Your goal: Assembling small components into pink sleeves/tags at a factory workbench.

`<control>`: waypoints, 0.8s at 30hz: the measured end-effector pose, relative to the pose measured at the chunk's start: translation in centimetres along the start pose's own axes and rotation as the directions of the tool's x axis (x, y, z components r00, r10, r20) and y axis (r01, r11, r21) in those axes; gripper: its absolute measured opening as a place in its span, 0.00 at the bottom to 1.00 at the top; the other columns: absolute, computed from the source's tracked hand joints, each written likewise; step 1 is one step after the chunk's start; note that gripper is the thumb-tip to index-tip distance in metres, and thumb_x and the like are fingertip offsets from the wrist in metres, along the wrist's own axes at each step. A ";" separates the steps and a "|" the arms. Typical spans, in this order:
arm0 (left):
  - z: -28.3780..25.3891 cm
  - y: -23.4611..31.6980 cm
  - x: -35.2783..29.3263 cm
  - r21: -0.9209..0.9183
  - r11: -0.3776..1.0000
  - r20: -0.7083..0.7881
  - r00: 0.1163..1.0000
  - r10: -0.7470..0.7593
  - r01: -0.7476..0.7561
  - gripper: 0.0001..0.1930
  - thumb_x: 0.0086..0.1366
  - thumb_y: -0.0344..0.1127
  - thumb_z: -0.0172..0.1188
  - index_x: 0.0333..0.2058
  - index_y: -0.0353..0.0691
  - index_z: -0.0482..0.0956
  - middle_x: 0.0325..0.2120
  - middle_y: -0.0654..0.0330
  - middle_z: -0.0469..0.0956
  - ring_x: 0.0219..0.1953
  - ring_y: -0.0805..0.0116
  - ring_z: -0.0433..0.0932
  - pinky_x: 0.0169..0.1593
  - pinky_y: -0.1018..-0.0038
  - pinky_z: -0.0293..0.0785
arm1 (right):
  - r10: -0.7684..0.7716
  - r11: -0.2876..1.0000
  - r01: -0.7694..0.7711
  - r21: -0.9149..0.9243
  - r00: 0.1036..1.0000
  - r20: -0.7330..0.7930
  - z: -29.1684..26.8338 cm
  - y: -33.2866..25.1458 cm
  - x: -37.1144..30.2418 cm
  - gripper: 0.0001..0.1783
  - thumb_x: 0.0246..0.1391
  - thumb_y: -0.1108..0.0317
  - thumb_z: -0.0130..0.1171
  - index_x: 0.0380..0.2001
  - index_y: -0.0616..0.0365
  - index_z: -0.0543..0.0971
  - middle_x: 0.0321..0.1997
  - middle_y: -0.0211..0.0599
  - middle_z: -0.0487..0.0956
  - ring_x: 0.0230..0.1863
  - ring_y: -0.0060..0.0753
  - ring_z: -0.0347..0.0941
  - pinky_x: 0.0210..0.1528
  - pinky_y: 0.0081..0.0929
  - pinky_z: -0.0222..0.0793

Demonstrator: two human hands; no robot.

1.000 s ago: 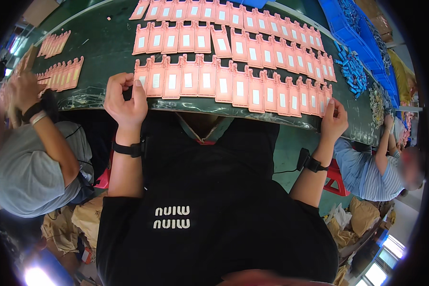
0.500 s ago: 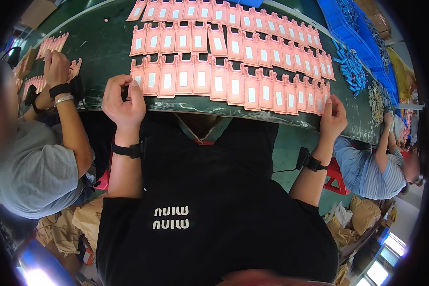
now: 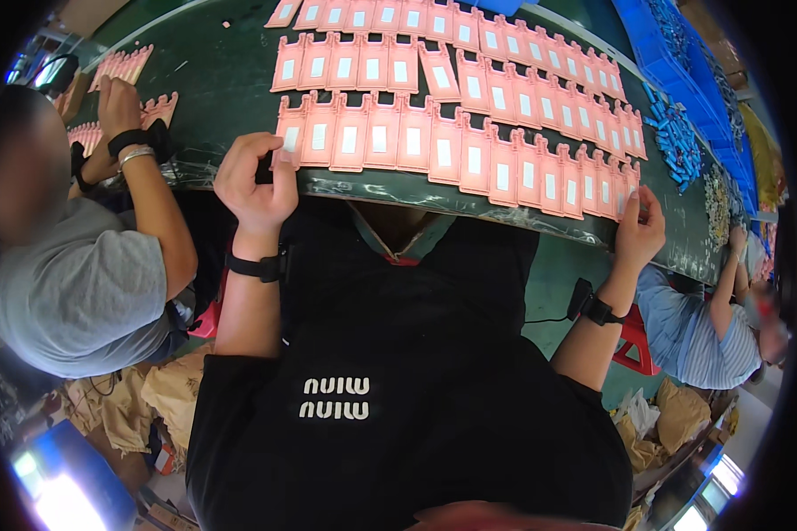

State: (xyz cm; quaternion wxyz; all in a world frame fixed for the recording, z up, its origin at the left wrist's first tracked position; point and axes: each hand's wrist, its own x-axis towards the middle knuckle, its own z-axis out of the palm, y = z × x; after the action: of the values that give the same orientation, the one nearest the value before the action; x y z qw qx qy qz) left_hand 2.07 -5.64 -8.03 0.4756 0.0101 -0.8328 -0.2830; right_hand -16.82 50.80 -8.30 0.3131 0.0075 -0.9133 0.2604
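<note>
Pink flat plastic pieces, each with a pale rectangle and a notched top, lie overlapped in three rows on the dark green table. At the left end of the near row, my left hand has its fingers curled, with thumb and index fingertip at the edge of the leftmost piece. My right hand is at the other end, thumb and bent fingers against the last piece. One piece in the middle row sits tilted.
Blue bins stand at the right, beside a pile of small blue parts and scattered pale small parts. At left, a person in grey works near more pink pieces. Another person in stripes sits at right.
The whole scene has shifted rightward in the picture. Both my hands stay at the two ends of the near row, their grip looking much the same.
</note>
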 end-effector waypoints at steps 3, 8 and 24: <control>0.1 0.1 0.0 0.048 0.999 0.007 1.000 0.010 -0.010 0.06 0.62 0.22 0.66 0.38 0.34 0.85 0.34 0.50 0.87 0.32 0.58 0.85 0.37 0.69 0.80 | -0.009 1.000 0.009 0.016 1.000 0.028 -0.1 0.7 0.1 0.18 0.69 0.58 0.71 0.55 0.55 0.91 0.44 0.36 0.91 0.33 0.25 0.82 0.37 0.28 0.79; 0.5 0.5 0.2 0.127 0.992 0.000 1.000 0.010 -0.010 0.05 0.64 0.22 0.66 0.38 0.35 0.86 0.34 0.52 0.87 0.30 0.62 0.84 0.36 0.72 0.79 | -0.030 0.996 0.024 0.083 0.997 0.074 0.1 1.5 0.2 0.19 0.70 0.59 0.69 0.58 0.56 0.90 0.45 0.33 0.92 0.32 0.19 0.80 0.38 0.24 0.77; 0.1 0.8 0.7 0.071 0.997 0.019 1.000 -0.022 0.020 0.11 0.55 0.27 0.68 0.38 0.34 0.84 0.34 0.49 0.86 0.32 0.47 0.86 0.37 0.63 0.82 | -0.047 0.999 0.048 -0.022 0.997 0.055 -0.2 1.5 0.0 0.18 0.70 0.57 0.69 0.55 0.54 0.91 0.41 0.36 0.89 0.32 0.28 0.81 0.37 0.31 0.78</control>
State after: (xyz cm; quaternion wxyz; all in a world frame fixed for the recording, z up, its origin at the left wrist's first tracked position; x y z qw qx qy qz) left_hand 1.81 -5.16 -7.10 0.4636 0.0329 -0.8469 -0.2584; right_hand -17.03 52.18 -8.88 0.2941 0.0325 -0.9241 0.2417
